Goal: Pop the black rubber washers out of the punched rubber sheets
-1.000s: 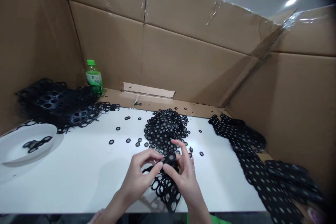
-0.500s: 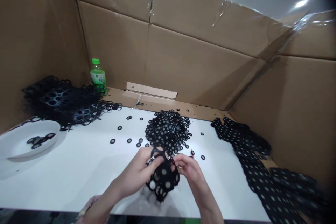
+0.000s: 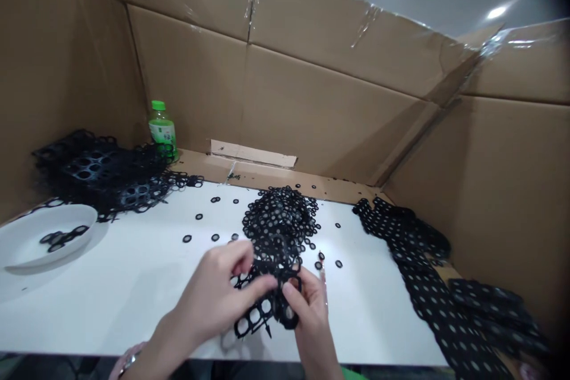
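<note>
A black perforated sheet (image 3: 255, 313) hangs in front of me, with open holes on its left part and some grey-centred discs on its right part. My right hand (image 3: 309, 303) pinches its right side between thumb and fingers. My left hand (image 3: 218, 285), slightly blurred, is over the sheet's left part, thumb stretched across it and apart from the curled fingers. Just beyond my hands lies a heap of small black rings with grey centres (image 3: 280, 214). A blurred dark piece shows between the heap and my fingers.
Loose rings (image 3: 199, 217) are scattered around the heap. At left stand a white bowl (image 3: 89, 231) with a few rings, a tangle of holed black sheets (image 3: 102, 172) and a green bottle (image 3: 162, 130). Dotted black strips (image 3: 427, 291) run along the right. Cardboard walls (image 3: 312, 107) enclose the table.
The sheet has been turned, and its open-holed part now faces left. My right hand has closed on its right side. My left thumb and fingers have spread apart.
</note>
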`<state>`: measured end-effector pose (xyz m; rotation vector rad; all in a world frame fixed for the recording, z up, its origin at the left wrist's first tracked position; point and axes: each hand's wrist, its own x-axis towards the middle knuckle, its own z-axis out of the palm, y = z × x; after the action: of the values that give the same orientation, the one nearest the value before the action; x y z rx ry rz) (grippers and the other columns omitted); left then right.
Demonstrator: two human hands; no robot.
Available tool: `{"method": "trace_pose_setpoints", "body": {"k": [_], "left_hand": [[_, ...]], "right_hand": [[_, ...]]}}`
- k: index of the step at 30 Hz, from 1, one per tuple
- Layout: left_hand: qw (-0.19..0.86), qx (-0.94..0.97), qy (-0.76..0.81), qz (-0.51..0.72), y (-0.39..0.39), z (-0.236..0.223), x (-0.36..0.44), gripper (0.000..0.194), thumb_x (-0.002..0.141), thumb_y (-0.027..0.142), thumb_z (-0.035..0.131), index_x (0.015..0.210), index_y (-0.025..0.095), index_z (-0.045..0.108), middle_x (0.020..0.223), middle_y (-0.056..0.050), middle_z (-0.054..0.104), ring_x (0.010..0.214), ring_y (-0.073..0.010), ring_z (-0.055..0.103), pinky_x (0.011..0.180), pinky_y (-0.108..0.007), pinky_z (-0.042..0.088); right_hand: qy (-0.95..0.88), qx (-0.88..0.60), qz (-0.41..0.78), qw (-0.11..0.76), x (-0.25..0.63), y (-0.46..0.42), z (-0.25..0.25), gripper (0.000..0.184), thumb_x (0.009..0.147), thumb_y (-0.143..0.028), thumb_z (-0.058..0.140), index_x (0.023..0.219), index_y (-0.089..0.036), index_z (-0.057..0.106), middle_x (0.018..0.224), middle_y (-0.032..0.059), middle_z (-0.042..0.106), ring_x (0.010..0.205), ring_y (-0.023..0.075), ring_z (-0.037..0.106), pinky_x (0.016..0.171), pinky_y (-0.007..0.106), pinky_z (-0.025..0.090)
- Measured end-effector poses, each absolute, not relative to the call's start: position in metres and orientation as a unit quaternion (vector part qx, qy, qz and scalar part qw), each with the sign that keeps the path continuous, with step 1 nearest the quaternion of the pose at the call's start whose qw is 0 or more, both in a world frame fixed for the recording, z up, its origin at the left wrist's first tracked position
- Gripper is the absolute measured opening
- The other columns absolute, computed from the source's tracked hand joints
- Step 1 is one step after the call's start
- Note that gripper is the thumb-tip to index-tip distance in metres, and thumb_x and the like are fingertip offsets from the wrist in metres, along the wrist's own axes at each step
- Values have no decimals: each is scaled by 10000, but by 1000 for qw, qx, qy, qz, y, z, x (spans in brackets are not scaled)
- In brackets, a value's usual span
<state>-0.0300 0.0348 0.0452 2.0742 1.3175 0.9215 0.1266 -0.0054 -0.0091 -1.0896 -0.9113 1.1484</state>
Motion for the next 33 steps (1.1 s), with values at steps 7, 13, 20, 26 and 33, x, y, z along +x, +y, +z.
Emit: {"method": "trace_pose_setpoints", "body": {"k": [7,13,20,26,33], "left_hand": [[416,725,432,338,28,20,-13,376,888,417,311,608,188,413,603,11,496,613,-131,460,582,-221,361],[341,695,478,415,88,12,-23,375,890,424,285,594,197,314,550,38,380,531,-119,397,512,-222,303],[236,802,478,271,153,-3,32,275,859,373,423,660,187,458,615,-12,545,590,-169,523,564,-253,330],[233,793,425,370,94,28,15,367,907,388,298,603,190,351,534,38,416,516,-114,413,541,-233,298],[356,809,413,220,29,27,9,353,877,430,343,631,181,386,617,19,478,651,-135,451,579,-225,310]], "right_hand": [[-334,-492,476,648,124,-14,-26,350,705,-426,655,986,-229,589,971,62,635,903,229,587,800,357,479],[-230,-465,539,664,158,-15,-36,124,789,-383,535,820,-278,593,839,34,640,705,210,598,497,322,476],[-123,-469,552,679,142,-9,-10,230,689,-342,627,900,-272,569,973,31,642,1000,234,578,747,367,525],[-118,-474,562,667,138,-12,-6,296,570,-258,673,853,-258,585,948,34,653,980,247,588,751,362,522],[-158,-387,584,696,125,-16,-16,313,606,-253,652,916,-245,608,898,11,688,886,202,632,792,337,502]]}}
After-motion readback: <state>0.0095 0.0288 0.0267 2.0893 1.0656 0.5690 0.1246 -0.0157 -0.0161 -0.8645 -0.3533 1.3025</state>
